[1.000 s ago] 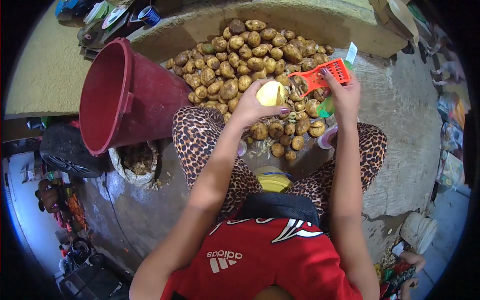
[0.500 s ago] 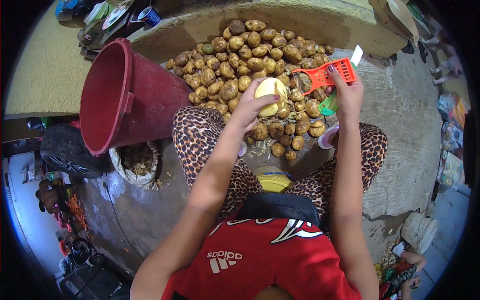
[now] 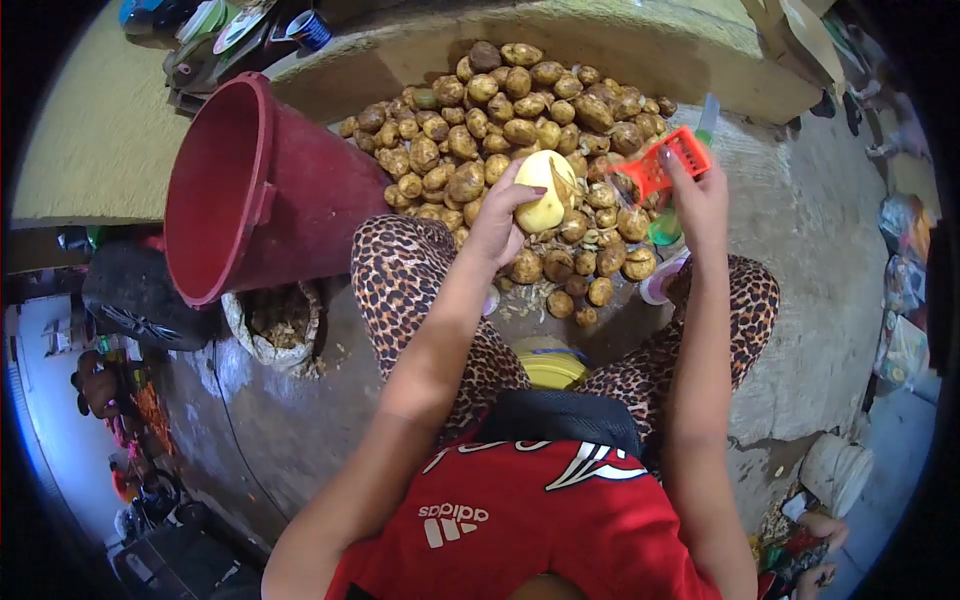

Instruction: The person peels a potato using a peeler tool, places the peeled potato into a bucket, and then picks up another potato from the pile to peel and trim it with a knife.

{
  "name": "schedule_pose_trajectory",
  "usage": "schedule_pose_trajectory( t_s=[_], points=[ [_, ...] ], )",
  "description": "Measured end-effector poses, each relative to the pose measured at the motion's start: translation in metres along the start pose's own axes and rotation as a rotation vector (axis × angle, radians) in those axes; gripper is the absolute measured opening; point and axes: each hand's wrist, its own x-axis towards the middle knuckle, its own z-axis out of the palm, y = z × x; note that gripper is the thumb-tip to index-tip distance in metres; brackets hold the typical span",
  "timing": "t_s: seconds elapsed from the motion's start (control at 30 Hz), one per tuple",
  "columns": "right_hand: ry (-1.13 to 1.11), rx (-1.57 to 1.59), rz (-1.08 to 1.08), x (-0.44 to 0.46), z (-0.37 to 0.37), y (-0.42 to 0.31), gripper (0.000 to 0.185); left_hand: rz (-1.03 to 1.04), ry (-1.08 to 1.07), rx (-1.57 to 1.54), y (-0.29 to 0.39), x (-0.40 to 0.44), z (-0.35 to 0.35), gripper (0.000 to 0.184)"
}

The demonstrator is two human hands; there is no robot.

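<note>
My left hand [image 3: 497, 222] is closed round a potato [image 3: 541, 192], mostly peeled to pale yellow, with a strip of brown skin on its right side. My right hand [image 3: 699, 205] grips an orange plastic peeler [image 3: 662, 165], slightly blurred, a short way right of the potato and apart from it. A knife with a green handle [image 3: 707, 120] shows just behind the peeler; whether my hand holds it too I cannot tell. Below both hands spreads a heap of unpeeled brown potatoes [image 3: 465, 183]. A green object [image 3: 664, 228] lies under my right hand, partly hidden.
A large dark red bucket [image 3: 330, 205] leans at the left of the heap. Beneath it stands a white sack [image 3: 275, 345] with scraps inside. A yellow container [image 3: 550, 368] sits between my legs. A low wall [image 3: 640, 45] runs behind the potatoes. Another person's arm [image 3: 825, 530] shows at lower right.
The peeler has tilted and shifted slightly left and down in my right hand. My left hand has turned the potato a little. The whole view has shifted slightly.
</note>
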Motion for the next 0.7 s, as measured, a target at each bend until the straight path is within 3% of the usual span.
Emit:
schedule_pose_trajectory(
  t_s=[0.13, 0.17, 0.27, 0.37, 0.7],
  points=[
    [-0.144, -0.544, -0.397, -0.03, 0.025, -0.002, 0.021, 0.07, 0.066, -0.076, -0.003, 0.011, -0.018, 0.036],
    [-0.324, -0.643, -0.287, -0.041, 0.033, -0.005, 0.019, 0.093, 0.103, -0.062, -0.006, 0.015, -0.024, 0.037],
    [-0.519, -0.697, -0.282, -0.068, 0.061, -0.006, 0.019, 0.125, 0.278, -0.048, -0.005, 0.013, -0.017, 0.041],
    [-0.569, -0.739, -0.39, -0.078, 0.076, -0.005, 0.018, 0.18, 0.274, -0.005, -0.006, 0.014, -0.02, 0.043],
    [-0.531, -0.717, -0.379, -0.076, 0.08, 0.0, 0.019, 0.263, 0.274, -0.043, -0.009, 0.014, -0.017, 0.04]
  ],
)
